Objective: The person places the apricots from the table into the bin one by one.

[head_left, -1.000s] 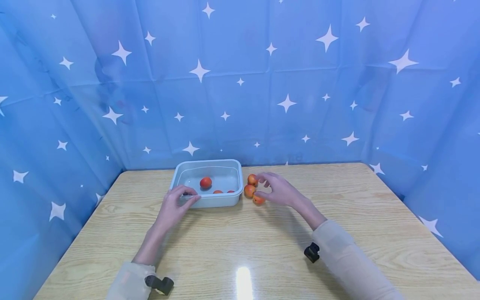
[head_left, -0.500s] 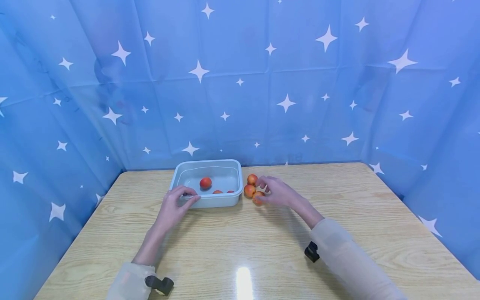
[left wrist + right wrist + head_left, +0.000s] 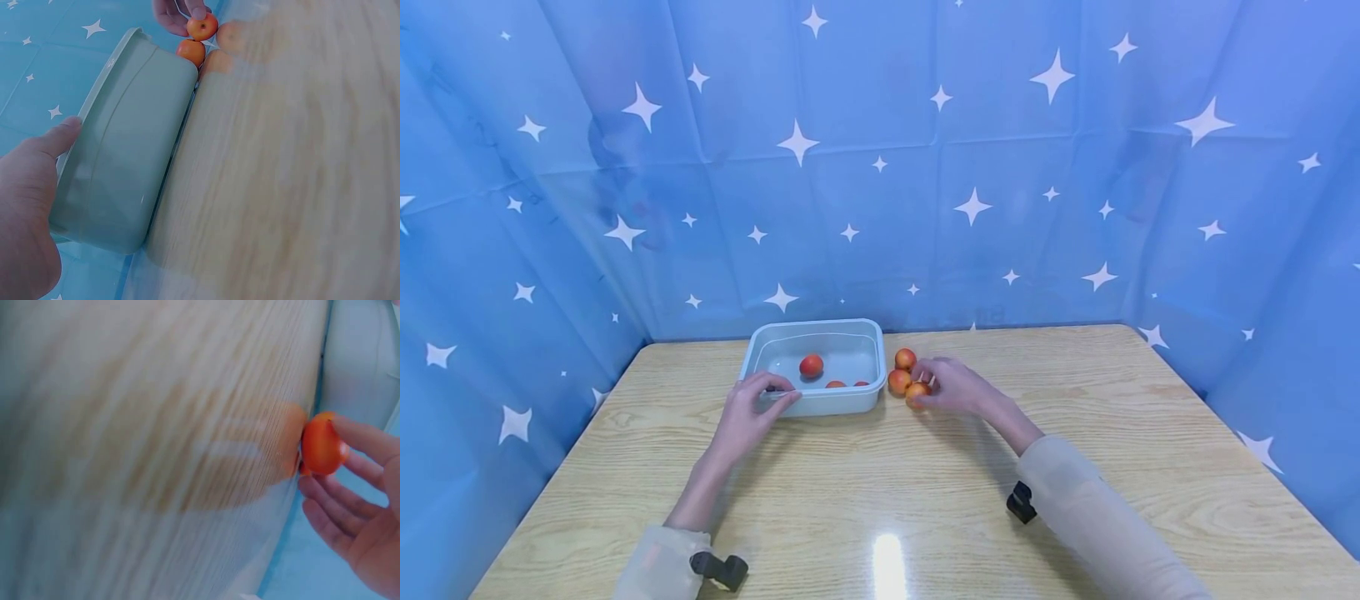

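My left hand (image 3: 754,410) grips the near rim of a light-blue plastic container (image 3: 831,403), thumb outside and fingers over the edge. A red fruit (image 3: 811,366) lies inside, and the tops of two more show behind the near wall. Right of the container, three small red-and-yellow fruits sit close together on the table. My right hand (image 3: 958,388) pinches the nearest small red-orange fruit (image 3: 915,395) between thumb and fingers; in the right wrist view the thumb lies against this fruit (image 3: 324,445). The middle fruit (image 3: 898,382) and the far fruit (image 3: 906,359) are beside it.
The wooden table (image 3: 865,475) extends in front of and to both sides of the container. A blue curtain with white stars (image 3: 880,200) hangs behind the table and along its sides. Each sleeve carries a small black camera, one at the left wrist (image 3: 721,569).
My right hand has lowered slightly, and its thumb and fingers have closed around the nearest fruit. My left hand and the container have stayed in place.
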A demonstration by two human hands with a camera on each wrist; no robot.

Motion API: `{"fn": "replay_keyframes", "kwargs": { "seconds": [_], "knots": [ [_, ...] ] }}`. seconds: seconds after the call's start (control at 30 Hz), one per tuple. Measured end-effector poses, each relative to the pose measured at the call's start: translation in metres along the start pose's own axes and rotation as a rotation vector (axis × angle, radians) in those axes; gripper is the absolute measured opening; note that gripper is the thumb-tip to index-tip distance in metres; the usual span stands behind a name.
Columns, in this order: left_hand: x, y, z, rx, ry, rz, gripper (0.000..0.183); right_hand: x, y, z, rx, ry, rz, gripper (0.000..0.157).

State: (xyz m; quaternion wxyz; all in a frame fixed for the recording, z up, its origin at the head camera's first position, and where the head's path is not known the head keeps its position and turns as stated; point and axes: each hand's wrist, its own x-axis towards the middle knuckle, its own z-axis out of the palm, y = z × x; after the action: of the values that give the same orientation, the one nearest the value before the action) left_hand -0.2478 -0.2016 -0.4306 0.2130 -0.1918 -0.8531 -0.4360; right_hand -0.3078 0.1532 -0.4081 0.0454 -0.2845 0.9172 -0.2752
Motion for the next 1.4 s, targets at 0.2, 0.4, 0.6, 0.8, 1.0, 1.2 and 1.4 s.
{"fn": "replay_keyframes", "kwargs": {
  "seconds": [0.2,0.4,0.6,0.8,1.0,1.2,1.4],
  "knots": [
    [0.000,0.000,0.000,-0.002,0.006,0.006,0.013,0.000,0.000,0.000,-0.003,-0.013,-0.005,0.023],
    [0.001,-0.001,0.001,-0.011,0.008,0.014,0.013,0.000,-0.002,-0.002,-0.001,-0.026,-0.003,0.025],
    [0.001,-0.002,0.001,-0.010,0.010,0.021,0.013,-0.002,-0.004,-0.006,0.010,-0.011,-0.012,0.027],
    [0.001,-0.003,0.001,-0.007,0.006,0.013,0.013,-0.004,-0.007,-0.013,0.030,0.020,-0.028,0.031],
    [0.000,-0.003,0.001,-0.003,0.002,0.005,0.015,-0.003,-0.011,-0.021,0.003,0.066,-0.081,0.034],
    [0.000,-0.004,0.001,-0.009,0.002,0.007,0.016,-0.002,-0.017,-0.026,0.012,0.091,-0.108,0.038],
    [0.000,-0.004,0.001,-0.008,0.000,0.004,0.016,0.001,-0.026,-0.029,0.017,0.116,-0.120,0.035]
  ]
}}
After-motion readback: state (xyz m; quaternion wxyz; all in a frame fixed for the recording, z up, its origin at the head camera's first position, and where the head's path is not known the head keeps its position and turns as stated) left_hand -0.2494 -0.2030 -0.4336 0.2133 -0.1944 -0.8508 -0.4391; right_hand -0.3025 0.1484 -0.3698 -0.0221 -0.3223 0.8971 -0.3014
